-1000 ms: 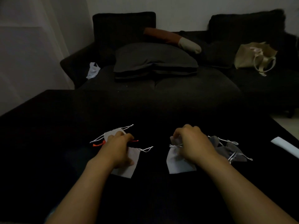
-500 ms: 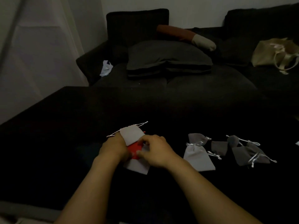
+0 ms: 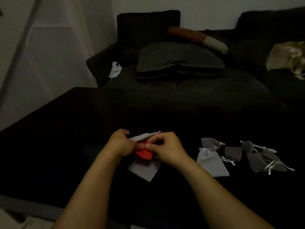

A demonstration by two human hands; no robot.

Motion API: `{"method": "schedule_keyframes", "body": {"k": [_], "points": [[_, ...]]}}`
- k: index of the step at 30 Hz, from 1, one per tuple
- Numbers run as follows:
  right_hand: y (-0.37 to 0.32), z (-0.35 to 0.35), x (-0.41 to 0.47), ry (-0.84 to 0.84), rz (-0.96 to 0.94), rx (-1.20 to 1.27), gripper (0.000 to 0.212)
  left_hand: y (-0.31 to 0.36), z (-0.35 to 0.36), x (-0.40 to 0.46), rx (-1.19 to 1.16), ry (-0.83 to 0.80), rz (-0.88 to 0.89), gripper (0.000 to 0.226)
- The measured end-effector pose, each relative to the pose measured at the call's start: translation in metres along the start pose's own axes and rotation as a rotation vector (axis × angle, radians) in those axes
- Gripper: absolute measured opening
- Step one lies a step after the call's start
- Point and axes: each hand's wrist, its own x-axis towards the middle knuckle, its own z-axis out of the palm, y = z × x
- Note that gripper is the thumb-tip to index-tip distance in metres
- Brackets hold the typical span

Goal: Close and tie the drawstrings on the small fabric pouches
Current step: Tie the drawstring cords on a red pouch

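Note:
A small red pouch [image 3: 144, 154] is pinched at its top between my left hand [image 3: 121, 142] and my right hand [image 3: 165, 148], just above the dark table [image 3: 66, 146]. Under it lies a flat pale grey pouch [image 3: 143, 169]. Another pale pouch [image 3: 143, 136] with white strings pokes out behind my fingers. To the right lie a tied light grey pouch [image 3: 212, 161] and several darker grey tied pouches [image 3: 257, 158] with silver strings.
A dark sofa [image 3: 181, 90] stands behind the table with a grey cushion [image 3: 178, 60], a brown and cream bolster [image 3: 198, 38], a beige bag [image 3: 287, 58] and a white plastic bag [image 3: 115, 69]. A pale wall is at the left.
My right hand left the light grey pouch on the right and joined the left hand. Both now pinch the red pouch, lifted off the pale pouches. The camera turned left.

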Motion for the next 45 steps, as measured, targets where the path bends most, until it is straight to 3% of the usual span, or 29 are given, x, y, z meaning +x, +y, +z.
{"method": "schedule_keyframes", "body": {"k": [2,5,9,12,15,19,22,24,27,29,32,35,40,45], "points": [[-0.003,-0.008,-0.001,0.030,0.085,0.217,0.014,0.005,0.004,-0.007,-0.221,-0.117,-0.053,0.052],[-0.004,-0.021,-0.003,-0.021,0.258,0.399,0.036,0.007,0.014,-0.010,-0.326,-0.219,-0.083,0.024],[0.000,-0.031,-0.010,-0.239,0.389,0.388,0.048,0.002,0.022,0.004,-0.249,-0.161,-0.049,0.034],[0.005,-0.037,-0.013,-0.245,0.371,0.245,0.061,0.002,0.024,0.005,-0.174,-0.150,-0.087,0.034],[0.003,-0.052,-0.015,-0.193,0.284,0.149,0.069,0.005,0.028,0.000,-0.035,-0.159,-0.048,0.030],[-0.008,-0.083,-0.022,-0.047,0.167,0.230,0.064,0.012,0.028,-0.007,0.161,-0.068,0.028,0.058],[-0.017,-0.107,-0.031,0.043,0.076,0.397,0.058,0.036,0.027,-0.028,0.401,0.160,0.085,0.056],[-0.023,-0.122,-0.037,0.109,0.001,0.533,0.054,0.053,0.035,-0.044,0.160,0.174,0.165,0.057],[-0.024,-0.142,-0.046,0.212,-0.076,0.679,0.050,0.079,0.061,-0.071,-0.580,-0.378,0.130,0.066],[-0.022,-0.149,-0.050,0.248,-0.106,0.709,0.048,0.089,0.086,-0.078,-0.793,-0.523,0.208,0.054],[-0.025,-0.156,-0.051,0.284,-0.129,0.755,0.037,0.098,0.116,-0.074,-0.865,-0.369,0.368,0.030],[-0.028,-0.166,-0.051,0.349,-0.143,0.839,0.021,0.105,0.130,-0.067,-0.827,-0.255,0.453,0.020],[-0.022,-0.179,-0.054,0.469,-0.076,0.983,0.015,0.119,0.148,-0.078,-0.873,-0.243,0.487,0.031],[-0.020,-0.188,-0.058,0.440,-0.077,1.013,0.019,0.123,0.156,-0.076,-0.918,-0.155,0.458,0.035]]}}
